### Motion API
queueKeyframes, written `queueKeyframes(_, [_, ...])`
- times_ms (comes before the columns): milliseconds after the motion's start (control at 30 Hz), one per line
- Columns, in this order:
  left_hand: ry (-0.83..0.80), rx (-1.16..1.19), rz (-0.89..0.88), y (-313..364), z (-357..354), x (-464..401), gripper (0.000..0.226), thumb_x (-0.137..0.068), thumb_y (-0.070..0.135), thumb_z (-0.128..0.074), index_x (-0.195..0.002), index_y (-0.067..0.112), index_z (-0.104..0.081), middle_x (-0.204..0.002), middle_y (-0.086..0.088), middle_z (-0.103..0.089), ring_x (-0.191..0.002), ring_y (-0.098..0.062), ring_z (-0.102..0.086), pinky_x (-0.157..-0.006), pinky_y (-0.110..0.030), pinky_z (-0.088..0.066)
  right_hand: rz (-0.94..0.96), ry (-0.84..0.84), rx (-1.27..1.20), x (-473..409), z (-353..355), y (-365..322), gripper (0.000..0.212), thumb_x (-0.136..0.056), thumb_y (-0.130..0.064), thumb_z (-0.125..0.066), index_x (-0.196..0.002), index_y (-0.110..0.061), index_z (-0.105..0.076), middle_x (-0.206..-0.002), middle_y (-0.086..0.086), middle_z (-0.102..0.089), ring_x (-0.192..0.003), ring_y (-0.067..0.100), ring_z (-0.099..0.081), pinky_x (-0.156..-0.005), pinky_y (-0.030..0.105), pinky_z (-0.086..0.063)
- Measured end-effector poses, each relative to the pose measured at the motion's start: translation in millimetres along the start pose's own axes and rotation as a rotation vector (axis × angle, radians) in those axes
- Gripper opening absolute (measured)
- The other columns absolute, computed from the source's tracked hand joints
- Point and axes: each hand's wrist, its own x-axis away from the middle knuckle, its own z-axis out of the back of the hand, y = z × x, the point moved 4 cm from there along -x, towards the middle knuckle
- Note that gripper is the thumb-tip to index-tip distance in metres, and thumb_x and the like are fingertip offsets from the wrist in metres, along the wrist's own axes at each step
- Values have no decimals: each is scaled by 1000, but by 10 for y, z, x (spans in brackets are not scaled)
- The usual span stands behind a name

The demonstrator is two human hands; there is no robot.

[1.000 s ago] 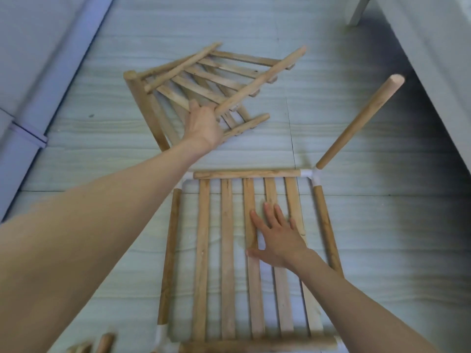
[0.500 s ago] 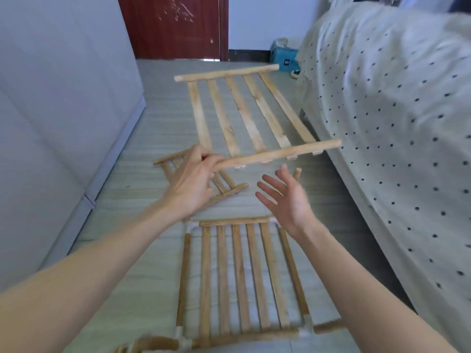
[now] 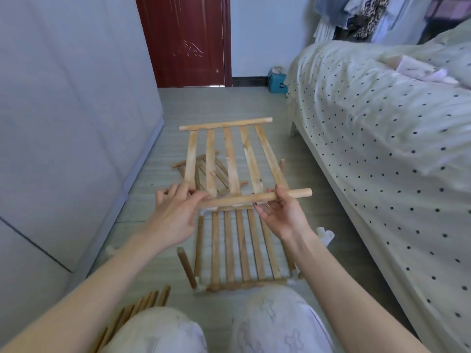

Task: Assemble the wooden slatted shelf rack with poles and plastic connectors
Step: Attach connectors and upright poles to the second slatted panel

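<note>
While both hands hold it up in the middle of the frame, a slatted panel (image 3: 230,159) hangs in the air above the floor (image 3: 254,103). The left hand (image 3: 175,212) curls its fingers and thumb round the left end of the panel's near round rail. The right hand (image 3: 281,214) holds the same rail from below, near its right end, with the thumb on top. The panel has five flat slats that run away from the person to a far rail.

Below the hands, a second slatted shelf (image 3: 240,247) lies flat on the floor, with white plastic connectors (image 3: 295,273) at its near corners. A short pole (image 3: 187,267) sticks up from its lower left corner and leans to the left. Another slatted panel (image 3: 204,171) lies on the floor behind the held one; it is partly hidden, so its shape is hard to tell. A bundle of loose poles (image 3: 137,309) lies in the lower left, beside the person's knee. A small white piece (image 3: 325,234), maybe a connector, lies to the right of the shelf.

A bed with a dotted cover (image 3: 382,149) fills the right side. A dark red door (image 3: 188,39) stands at the top.
</note>
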Motion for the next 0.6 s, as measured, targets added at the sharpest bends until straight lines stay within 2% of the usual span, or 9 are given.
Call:
queueKeyframes(100, [-3,-2,-160,404,28,37,46,-93,32,-50,-138,28,-40,-122,3,-42,-116,-16,-34,-90,-31,-21,-17,-25,11,121,2,116,23,-98,-24,-46,-84,-7,-53,-82,10,-59,-81,25,-60,-78,35,-49])
queueKeyframes(200, [-9,0,-206,617,5,-87,45,-96,36,-46,-138,24,-36,-123,2,-41,-116,-16,-36,-94,-32,-29,-14,-32,84,192,-21,105,24,-97,-28,-47,-84,-10,-56,-79,6,-66,-84,20,-61,-79,29,-48])
queueKeyframes(333, [-128,67,-226,740,-61,-317,40,-97,30,-46,-134,18,-41,-117,-2,-39,-110,-17,-41,-85,-30,-40,-13,2,243,182,63,-3,24,-96,-34,-47,-83,-17,-58,-69,-2,-68,-85,13,-59,-90,29,-37])
queueKeyframes(433, [-273,117,-176,859,-233,-441,38,-95,22,-48,-132,21,-41,-114,-1,-35,-102,-15,-42,-73,-27,-36,-58,44,272,123,226,-36,26,-96,-35,-46,-80,-18,-57,-63,-5,-68,-83,11,-57,-90,29,-34])
queueKeyframes(500, [-347,121,-154,907,-385,-479,41,-94,20,-49,-134,23,-41,-113,-1,-35,-101,-17,-44,-75,-29,-38,-96,65,271,67,372,-12,26,-96,-36,-47,-81,-17,-57,-67,-4,-68,-84,11,-57,-89,28,-35])
queueKeyframes(600, [-405,144,-107,910,-572,-489,45,-94,19,-51,-138,24,-42,-116,-2,-39,-109,-19,-47,-88,-36,-45,-152,46,265,-16,531,37,25,-96,-37,-47,-90,-15,-58,-86,2,-66,-90,14,-58,-89,29,-40])
